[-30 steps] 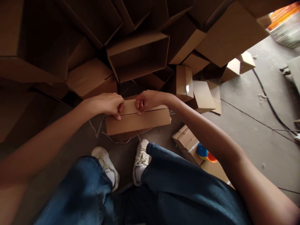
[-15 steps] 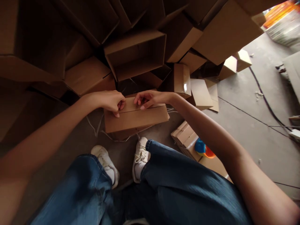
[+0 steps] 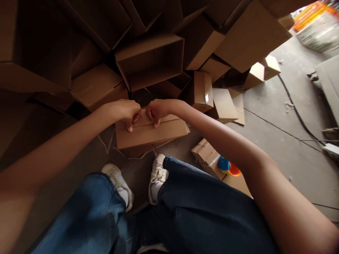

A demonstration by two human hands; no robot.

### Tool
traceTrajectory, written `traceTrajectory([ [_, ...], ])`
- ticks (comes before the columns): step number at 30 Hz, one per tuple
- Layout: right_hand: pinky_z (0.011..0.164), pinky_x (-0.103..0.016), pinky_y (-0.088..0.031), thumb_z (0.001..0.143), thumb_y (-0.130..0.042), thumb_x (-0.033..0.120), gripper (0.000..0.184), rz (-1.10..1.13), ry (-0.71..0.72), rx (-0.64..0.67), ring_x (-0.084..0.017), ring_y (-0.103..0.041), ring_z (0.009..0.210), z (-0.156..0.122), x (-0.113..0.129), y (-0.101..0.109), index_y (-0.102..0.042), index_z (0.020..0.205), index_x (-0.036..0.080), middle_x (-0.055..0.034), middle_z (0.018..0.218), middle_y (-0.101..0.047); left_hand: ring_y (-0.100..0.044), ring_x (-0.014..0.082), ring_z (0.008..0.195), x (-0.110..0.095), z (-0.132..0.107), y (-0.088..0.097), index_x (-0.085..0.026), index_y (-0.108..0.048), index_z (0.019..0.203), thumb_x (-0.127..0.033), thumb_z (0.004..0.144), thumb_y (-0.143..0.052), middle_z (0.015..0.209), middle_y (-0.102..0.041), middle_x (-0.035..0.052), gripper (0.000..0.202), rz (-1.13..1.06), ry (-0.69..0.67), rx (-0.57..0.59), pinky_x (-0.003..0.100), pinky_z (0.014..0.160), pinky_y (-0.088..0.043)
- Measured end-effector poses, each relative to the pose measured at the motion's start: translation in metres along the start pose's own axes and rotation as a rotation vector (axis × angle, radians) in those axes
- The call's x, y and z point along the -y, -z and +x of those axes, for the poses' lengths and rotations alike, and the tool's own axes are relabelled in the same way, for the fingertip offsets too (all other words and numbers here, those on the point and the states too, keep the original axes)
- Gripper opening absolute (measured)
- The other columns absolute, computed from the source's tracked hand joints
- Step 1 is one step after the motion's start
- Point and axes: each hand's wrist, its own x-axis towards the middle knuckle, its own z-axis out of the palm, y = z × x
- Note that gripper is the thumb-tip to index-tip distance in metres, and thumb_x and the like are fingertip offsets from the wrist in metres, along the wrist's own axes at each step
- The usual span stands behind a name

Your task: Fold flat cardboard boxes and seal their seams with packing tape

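Note:
A flat-lying cardboard box (image 3: pixel 155 134) is on the floor in front of my feet, its top flaps meeting along a dark seam. My left hand (image 3: pixel 130 113) is closed at the left part of that seam, fingers curled and thumb pressed on the near flap. Close beside it, my right hand (image 3: pixel 158 110) also has curled fingers, with its thumb down on the same flap. The fingertips of both hands are partly hidden. Whitish string (image 3: pixel 107 145) lies on the floor around the box's lower edges.
Open cardboard boxes (image 3: pixel 156 63) are heaped ahead and to the left. At the right lies a bundle of flattened cardboard (image 3: pixel 205 151), with a blue and orange tape-like item (image 3: pixel 230 167) near it. A dark cable (image 3: pixel 298 109) crosses the floor. My shoes (image 3: pixel 158 173) are close behind the box.
My right hand has moved left towards my left hand, and its loosely spread fingers have curled down onto the flap. My left hand stays in place; the view has shifted slightly.

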Motion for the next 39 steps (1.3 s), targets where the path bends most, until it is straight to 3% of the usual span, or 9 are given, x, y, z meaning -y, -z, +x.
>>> traceTrajectory([
  [4,0.077,-0.029,-0.044,0.060,-0.089,0.019,0.028,-0.080,0.019,0.018,-0.020,-0.062,0.089,0.001,0.003,0.008,-0.071,0.082,0.018,0.0010,0.081,-0.067,-0.067,0.0252,0.087,-0.003,-0.001,0.002,-0.025,-0.078,0.090,-0.034,0.056,-0.086,0.096,-0.076,0.0044,0.036,0.018,0.032,0.011,0.028,0.069,-0.042],
  [7,0.076,-0.026,-0.046,0.068,-0.085,0.024,0.032,0.056,0.126,0.061,-0.016,-0.062,0.085,-0.002,-0.013,0.007,-0.070,0.095,0.018,0.0014,0.088,-0.067,-0.066,0.0230,0.084,-0.003,-0.002,0.004,-0.025,-0.077,0.089,-0.034,0.055,-0.086,0.094,-0.075,0.0037,0.036,0.015,0.018,0.023,0.026,0.066,-0.041],
  [11,0.076,-0.023,-0.045,0.083,-0.073,0.023,0.021,0.228,0.189,0.065,-0.013,-0.061,0.084,-0.003,-0.028,0.003,-0.068,0.103,0.019,0.0018,0.086,-0.066,-0.066,0.0217,0.083,-0.001,-0.002,0.007,-0.024,-0.076,0.089,-0.034,0.055,-0.085,0.090,-0.075,0.0028,0.036,0.017,-0.007,0.048,0.025,0.066,-0.039],
  [17,0.070,-0.023,-0.044,0.076,-0.079,0.020,0.022,0.126,0.043,-0.054,-0.015,-0.062,0.083,-0.003,-0.016,-0.001,-0.067,0.094,0.018,0.0001,0.085,-0.068,-0.066,0.0223,0.084,0.004,-0.001,0.006,-0.024,-0.075,0.092,-0.037,0.059,-0.083,0.091,-0.075,0.0033,0.036,0.007,-0.035,0.078,0.026,0.066,-0.039],
  [20,0.073,-0.027,-0.042,0.069,-0.087,0.032,0.034,0.031,-0.111,-0.204,-0.021,-0.063,0.093,-0.007,-0.016,-0.005,-0.066,0.093,0.019,-0.0040,0.096,-0.070,-0.066,0.0231,0.084,0.004,0.000,0.003,-0.025,-0.076,0.091,-0.036,0.058,-0.083,0.090,-0.075,0.0030,0.036,0.009,-0.018,0.057,0.026,0.066,-0.039],
  [22,0.072,-0.027,-0.041,0.067,-0.088,0.042,0.042,0.068,-0.131,-0.245,-0.021,-0.063,0.093,-0.011,-0.024,-0.009,-0.065,0.095,0.019,-0.0048,0.101,-0.069,-0.067,0.0234,0.086,0.004,0.000,0.001,-0.025,-0.076,0.092,-0.036,0.058,-0.083,0.091,-0.075,0.0028,0.037,0.014,0.002,0.035,0.026,0.067,-0.040],
  [28,0.071,-0.025,-0.042,0.065,-0.088,0.044,0.052,0.196,0.006,-0.163,-0.017,-0.059,0.089,-0.014,-0.039,-0.013,-0.059,0.100,0.020,-0.0027,0.105,-0.063,-0.067,0.0229,0.087,0.003,-0.002,-0.002,-0.025,-0.075,0.093,-0.038,0.059,-0.083,0.095,-0.074,0.0027,0.037,0.033,-0.001,0.006,0.026,0.066,-0.039],
  [35,0.082,-0.030,-0.043,0.066,-0.089,0.035,0.048,0.022,-0.152,-0.184,-0.024,-0.057,0.108,-0.015,-0.015,-0.012,-0.060,0.101,0.021,-0.0041,0.108,-0.064,-0.067,0.0267,0.091,-0.001,-0.004,-0.003,-0.025,-0.076,0.091,-0.035,0.059,-0.082,0.094,-0.075,0.0040,0.035,0.026,0.017,-0.024,0.029,0.071,-0.041],
  [39,0.085,-0.034,-0.046,0.069,-0.088,0.036,0.048,0.003,-0.232,-0.177,-0.026,-0.059,0.111,-0.018,-0.007,-0.012,-0.059,0.104,0.021,-0.0073,0.119,-0.063,-0.067,0.0234,0.085,-0.008,-0.013,-0.004,-0.024,-0.075,0.093,-0.038,0.067,-0.076,0.093,-0.076,0.0043,0.029,0.012,-0.025,0.008,0.027,0.066,-0.039],
])
